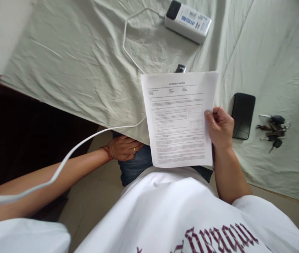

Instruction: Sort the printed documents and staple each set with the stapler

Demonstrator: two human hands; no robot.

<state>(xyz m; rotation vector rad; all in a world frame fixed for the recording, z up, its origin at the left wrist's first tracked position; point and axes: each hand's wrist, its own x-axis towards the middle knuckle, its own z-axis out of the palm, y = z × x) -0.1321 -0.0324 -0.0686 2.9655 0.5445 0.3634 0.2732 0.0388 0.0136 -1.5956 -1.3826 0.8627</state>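
A printed sheet of paper (178, 119) headed "OVERLEAF NOTES" is held up in front of my lap, over the table's edge. My right hand (220, 126) pinches its right edge, thumb on the printed side. Whether more sheets lie behind it I cannot tell. My left hand (125, 147) rests flat on my thigh, beside the table edge, holding nothing; its fingers are stretched out, with a ring on one. Behind the paper's top edge pokes out a small dark object (181, 68), mostly hidden.
A white power bank (188, 21) lies at the back, with a white cable (124, 38) running from it behind the paper and over my left arm. Right of my right hand are a black phone (243, 116) and a bunch of keys (274, 130) on the pale green tablecloth (86, 63).
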